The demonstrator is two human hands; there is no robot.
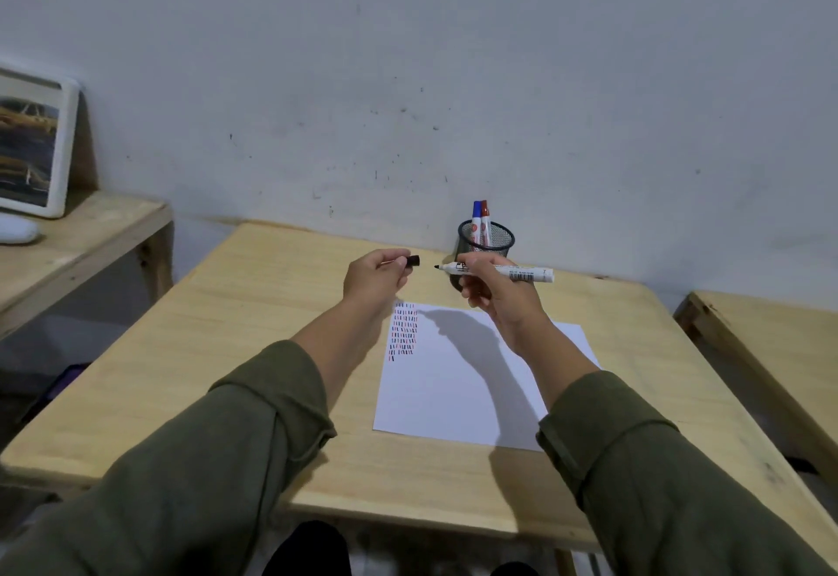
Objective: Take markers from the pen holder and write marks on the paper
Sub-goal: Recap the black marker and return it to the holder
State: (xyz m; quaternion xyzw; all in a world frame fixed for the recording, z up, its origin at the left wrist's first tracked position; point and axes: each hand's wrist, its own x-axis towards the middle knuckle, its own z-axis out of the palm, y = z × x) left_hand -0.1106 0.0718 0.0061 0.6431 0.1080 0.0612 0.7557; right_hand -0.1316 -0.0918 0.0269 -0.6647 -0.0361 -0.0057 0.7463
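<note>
Holding an uncapped marker [499, 272] in the right hand [494, 298], grip clamped on the barrel near the tip end; the black nib points left, the barrel lies almost level, its tail sticking out to the right. Left hand [374, 278] has its fingers pinched shut on the black cap [413, 261], open end facing right toward the nib. Cap and nib sit on nearly one line, apart by a small gap, both up in the air above the far edge of the paper [471, 385]. Paper lies flat on the table [236, 348], below and toward the person from both hands, with rows of short red and black marks [402, 331] in its top left corner, just under the left wrist. Pen holder [486, 239] stands behind the right hand, red and blue markers upright inside. Next is probably writing: the right hand is the nearer one and the nib must tip down toward the blank area right of the marks.
</note>
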